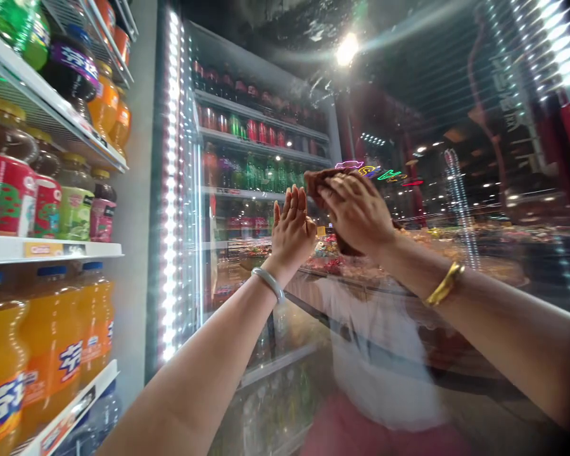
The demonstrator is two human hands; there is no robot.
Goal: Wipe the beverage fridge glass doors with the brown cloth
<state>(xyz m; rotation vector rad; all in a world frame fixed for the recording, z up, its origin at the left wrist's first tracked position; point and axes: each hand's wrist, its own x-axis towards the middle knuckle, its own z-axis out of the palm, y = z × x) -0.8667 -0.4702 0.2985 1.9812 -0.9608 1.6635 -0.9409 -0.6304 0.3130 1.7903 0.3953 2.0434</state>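
Observation:
A glass fridge door (437,126) fills the middle and right of the view, glossy with reflections. My right hand (358,212), slightly blurred, presses a brown cloth (315,182) against the glass; the cloth shows past the fingertips and below the palm. Just left of it, my left hand (293,228) lies on the glass with its fingers stretched upward and nothing in it. A pale bangle (268,284) circles the left wrist, and a gold-coloured bracelet (446,285) is on the right.
Close on the left, white shelves (76,248) hold orange drink bottles (52,335) and other bottled drinks. A bright light strip (171,190) runs up the fridge's side. Reflected in the glass are stocked shelves, lights and a person in a white top (380,354).

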